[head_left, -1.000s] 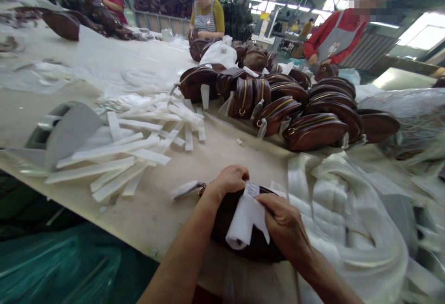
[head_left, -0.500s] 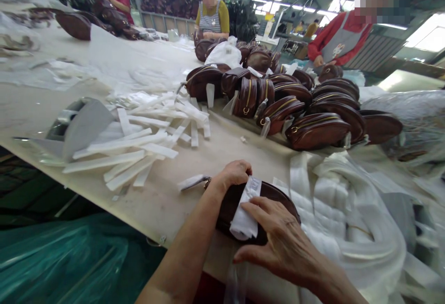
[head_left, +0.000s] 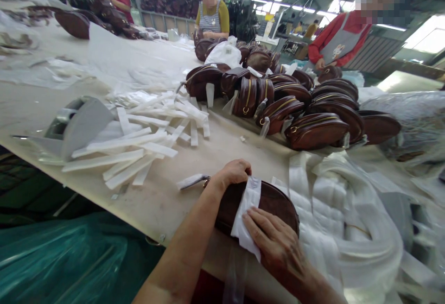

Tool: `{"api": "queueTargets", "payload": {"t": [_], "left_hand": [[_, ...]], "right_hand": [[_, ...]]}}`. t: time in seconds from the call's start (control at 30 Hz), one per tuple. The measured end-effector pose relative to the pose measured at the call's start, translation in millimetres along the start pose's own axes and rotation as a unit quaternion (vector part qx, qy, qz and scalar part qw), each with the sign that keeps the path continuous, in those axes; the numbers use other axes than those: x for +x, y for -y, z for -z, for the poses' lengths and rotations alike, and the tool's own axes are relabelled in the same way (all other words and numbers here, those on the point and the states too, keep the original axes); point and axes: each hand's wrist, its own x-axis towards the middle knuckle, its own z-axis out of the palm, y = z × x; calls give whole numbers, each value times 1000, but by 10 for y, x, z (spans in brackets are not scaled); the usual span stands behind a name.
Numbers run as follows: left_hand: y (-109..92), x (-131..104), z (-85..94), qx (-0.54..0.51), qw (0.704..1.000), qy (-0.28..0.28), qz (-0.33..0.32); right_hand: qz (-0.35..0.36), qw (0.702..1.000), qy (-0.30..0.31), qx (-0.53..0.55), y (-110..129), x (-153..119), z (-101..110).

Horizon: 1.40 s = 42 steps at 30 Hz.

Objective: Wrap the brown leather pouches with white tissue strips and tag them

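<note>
A dark brown bag [head_left: 278, 202] lies in front of me on the table, with a white wrapping strip [head_left: 247, 211] running across it. At the bag's far edge, my left hand [head_left: 238, 172] has its fingers closed on the top end of the strip. My right hand [head_left: 274, 234] presses the lower part of the strip against the bag, fingers together and thumb hidden. A wrapped zipper pull [head_left: 190, 181] sticks out at the bag's left side.
White foam strips [head_left: 146, 146] lie in a pile at the left, beside a grey tape dispenser [head_left: 85, 125]. Several brown bags [head_left: 316, 130] stand beyond my hands. White foam sheeting [head_left: 358, 248] is at the right. Three people work across the table.
My right hand has moved down a little, its fingers drawing together and its thumb going out of sight. The strip's lower end now reaches past the bag's near edge. My left hand stays put.
</note>
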Motion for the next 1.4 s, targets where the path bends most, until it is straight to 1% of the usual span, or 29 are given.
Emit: {"api": "queueTargets", "payload": {"t": [0.1,0.23,0.3,0.37,0.47,0.6,0.63,0.73,0.83,0.9,0.97,1.07,1.17,1.3,1.4], "left_hand": [[23,19,-4,13,1000,2,-20],[32,42,-19,42,997,2,-58],[20,22,-18,58,994,-2,-93],[6,-47,-4,73,988,2,-139],[-5,-282,36,81,975,21,-204],[22,-763,93,66,943,38,-323],[35,-872,104,69,936,46,-343],[88,-1075,122,113,928,71,-349],[157,-1094,97,170,913,77,-362],[204,-1066,53,219,896,62,-382],[241,-1048,-1,278,871,36,-403],[261,-1059,-75,349,833,-2,-429],[247,-1081,-137,390,812,-28,-433],[240,-1091,-221,415,801,-67,-427],[279,-1099,-259,418,789,-100,-439]], "right_hand": [[9,1000,6,-3,7,-56,-29],[13,1000,23,1,-10,-72,-9],[15,1000,26,5,-18,-81,0],[15,1000,26,9,-22,-99,-3],[5,999,33,15,-17,-133,-23],[-8,999,42,31,-4,-140,-31],[-7,998,45,39,-7,-131,-21],[17,994,86,68,-64,-99,43],[55,982,153,92,-188,-74,138],[73,973,191,104,-279,-57,197],[85,966,217,115,-346,-36,235],[107,957,238,124,-385,-23,222],[135,959,226,107,-384,-76,119],[153,969,180,72,-401,-209,-33],[160,968,181,72,-445,-256,-61]]}}
